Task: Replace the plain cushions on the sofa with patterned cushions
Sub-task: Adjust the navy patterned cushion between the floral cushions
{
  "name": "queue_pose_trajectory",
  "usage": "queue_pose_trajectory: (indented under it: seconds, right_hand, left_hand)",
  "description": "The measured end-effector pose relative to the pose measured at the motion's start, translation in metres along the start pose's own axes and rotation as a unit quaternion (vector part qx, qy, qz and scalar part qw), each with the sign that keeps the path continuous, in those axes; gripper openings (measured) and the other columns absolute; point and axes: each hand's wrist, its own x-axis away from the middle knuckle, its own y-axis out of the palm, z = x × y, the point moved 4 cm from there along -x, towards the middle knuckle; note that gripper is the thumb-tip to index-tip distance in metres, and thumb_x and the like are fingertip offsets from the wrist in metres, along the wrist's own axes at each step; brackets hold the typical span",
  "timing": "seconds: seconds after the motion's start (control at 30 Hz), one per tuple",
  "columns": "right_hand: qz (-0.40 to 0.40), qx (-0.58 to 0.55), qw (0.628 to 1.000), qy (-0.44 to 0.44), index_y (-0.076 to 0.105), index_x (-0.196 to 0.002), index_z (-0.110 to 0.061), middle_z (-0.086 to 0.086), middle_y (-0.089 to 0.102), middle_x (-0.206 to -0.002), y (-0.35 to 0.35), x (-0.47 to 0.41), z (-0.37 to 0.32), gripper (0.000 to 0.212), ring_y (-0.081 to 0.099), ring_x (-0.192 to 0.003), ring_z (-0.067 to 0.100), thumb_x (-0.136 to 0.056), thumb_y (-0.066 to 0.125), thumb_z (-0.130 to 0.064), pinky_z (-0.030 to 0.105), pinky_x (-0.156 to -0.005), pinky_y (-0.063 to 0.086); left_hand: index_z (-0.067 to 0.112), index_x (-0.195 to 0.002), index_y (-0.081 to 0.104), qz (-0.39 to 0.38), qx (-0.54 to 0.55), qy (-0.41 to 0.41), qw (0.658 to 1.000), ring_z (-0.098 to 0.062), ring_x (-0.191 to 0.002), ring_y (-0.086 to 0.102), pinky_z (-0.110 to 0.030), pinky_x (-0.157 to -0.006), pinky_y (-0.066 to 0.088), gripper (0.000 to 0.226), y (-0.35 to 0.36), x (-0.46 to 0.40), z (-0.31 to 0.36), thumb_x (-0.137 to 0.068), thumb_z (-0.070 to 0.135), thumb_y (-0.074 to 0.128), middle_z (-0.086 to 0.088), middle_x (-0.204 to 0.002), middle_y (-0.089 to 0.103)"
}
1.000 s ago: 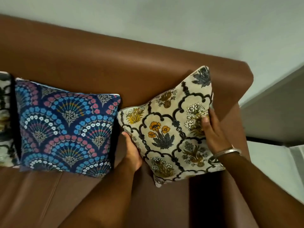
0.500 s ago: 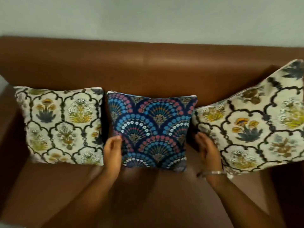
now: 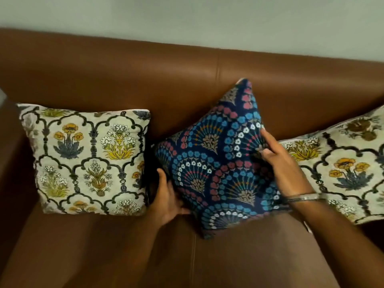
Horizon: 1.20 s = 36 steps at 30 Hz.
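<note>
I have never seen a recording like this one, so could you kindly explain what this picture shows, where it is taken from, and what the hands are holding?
No machine here: a person wears a wide-angle camera on the head, looking forward and down at their own bare hands. The single view shows a brown sofa against a pale wall. Three patterned cushions rest on it: a cream floral cushion on the left, another cream floral cushion on the right, and a navy fan-patterned cushion between them, turned on its corner. The left hand and the right hand, which wears a bangle, have their grip on the navy one's two sides.
</note>
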Motion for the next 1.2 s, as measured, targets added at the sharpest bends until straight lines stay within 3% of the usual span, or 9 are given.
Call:
queue_pose_trajectory:
  seconds: [0.3,0.43,0.53,0.63,0.7,0.77,0.9,1.0,1.2]
  right_hand:
    - [-0.019,0.312,0.949,-0.042,0.011,-0.154,-0.033,0.005,0.006,-0.165,0.024,-0.042,0.022,0.063,-0.003,-0.151,0.023,-0.099,0.041,-0.027,0.039,-0.12,0.006]
    - [0.107,0.333,0.935,-0.049,0.016,-0.154,-0.026,0.012,0.01,-0.164,0.043,-0.013,0.008,0.067,0.004,-0.151,0.034,-0.093,0.036,-0.047,0.05,-0.116,0.017]
    - [0.15,0.308,0.934,-0.105,0.026,-0.151,-0.016,0.014,0.025,-0.16,0.111,0.03,-0.016,0.067,0.02,-0.148,0.03,-0.094,0.038,-0.048,0.042,-0.115,0.021]
    - [0.081,0.162,0.983,-0.026,0.039,-0.145,-0.015,0.005,0.046,-0.149,0.199,0.047,-0.017,0.058,0.042,-0.136,0.02,-0.096,0.044,-0.046,0.023,-0.106,0.038]
    - [0.058,0.016,0.992,0.108,0.044,-0.142,-0.017,0.001,0.05,-0.144,0.267,0.037,-0.012,0.057,0.048,-0.127,0.015,-0.091,0.05,-0.043,0.011,-0.093,0.041]
    - [0.078,-0.125,0.962,0.229,0.042,-0.143,-0.017,0.006,0.049,-0.147,0.326,0.018,-0.005,0.054,0.05,-0.125,0.018,-0.095,0.05,-0.04,0.03,-0.103,0.043]
    - [0.098,-0.154,0.948,0.262,0.036,-0.147,-0.025,0.003,0.044,-0.15,0.392,-0.017,-0.002,0.055,0.046,-0.131,0.021,-0.096,0.046,-0.043,0.032,-0.101,0.037]
    - [0.105,-0.116,0.958,0.239,0.035,-0.147,-0.033,-0.007,0.046,-0.145,0.404,-0.016,-0.011,0.056,0.041,-0.137,0.021,-0.095,0.044,-0.05,0.028,-0.096,0.031]
    - [0.061,0.115,0.99,0.058,0.017,-0.14,-0.065,-0.014,0.024,-0.16,0.377,0.017,-0.086,0.067,0.011,-0.151,0.016,-0.077,0.028,-0.086,0.05,-0.121,0.013]
  left_hand:
    - [0.036,-0.15,0.035,0.07,0.037,0.088,0.993,-0.037,-0.133,0.05,-0.064,-0.104,0.044,0.124,0.015,-0.017,-0.002,-0.045,0.102,0.038,-0.007,-0.154,0.045]
    - [0.029,-0.153,0.032,0.134,-0.146,0.097,0.975,-0.029,-0.131,0.05,-0.043,-0.097,0.041,0.092,-0.011,0.006,0.018,-0.079,0.082,0.019,-0.006,-0.151,0.048]
    - [0.021,-0.136,0.053,0.138,-0.217,0.167,0.952,-0.025,-0.108,0.062,-0.032,-0.083,0.05,0.054,-0.064,0.056,0.059,-0.097,0.054,0.038,-0.012,-0.133,0.064]
    - [0.028,-0.097,0.07,0.218,-0.324,0.269,0.88,-0.024,-0.077,0.068,-0.024,-0.059,0.051,0.036,-0.147,0.124,0.117,-0.089,0.059,0.055,-0.001,-0.086,0.075]
    - [0.03,-0.096,0.067,0.326,-0.391,0.312,0.802,-0.026,-0.08,0.067,-0.032,-0.062,0.05,0.035,-0.217,0.158,0.173,-0.09,0.061,0.05,0.0,-0.088,0.071]
    - [0.019,-0.116,0.063,0.405,-0.401,0.331,0.752,-0.032,-0.098,0.064,-0.04,-0.078,0.049,0.044,-0.272,0.168,0.228,-0.094,0.053,0.045,-0.01,-0.111,0.066]
    - [0.029,-0.147,0.041,0.271,-0.319,0.198,0.886,-0.023,-0.132,0.045,-0.045,-0.099,0.038,0.082,-0.307,0.133,0.279,-0.085,0.08,0.028,0.005,-0.142,0.049]
    - [0.045,-0.144,0.044,0.112,-0.225,0.044,0.967,-0.022,-0.13,0.049,-0.048,-0.087,0.05,0.104,-0.298,0.118,0.278,-0.058,0.099,0.022,0.011,-0.14,0.054]
    - [0.04,-0.136,0.055,-0.008,-0.021,-0.018,1.0,-0.034,-0.124,0.057,-0.065,-0.085,0.054,0.104,-0.3,0.112,0.222,-0.056,0.101,0.028,-0.004,-0.129,0.069]
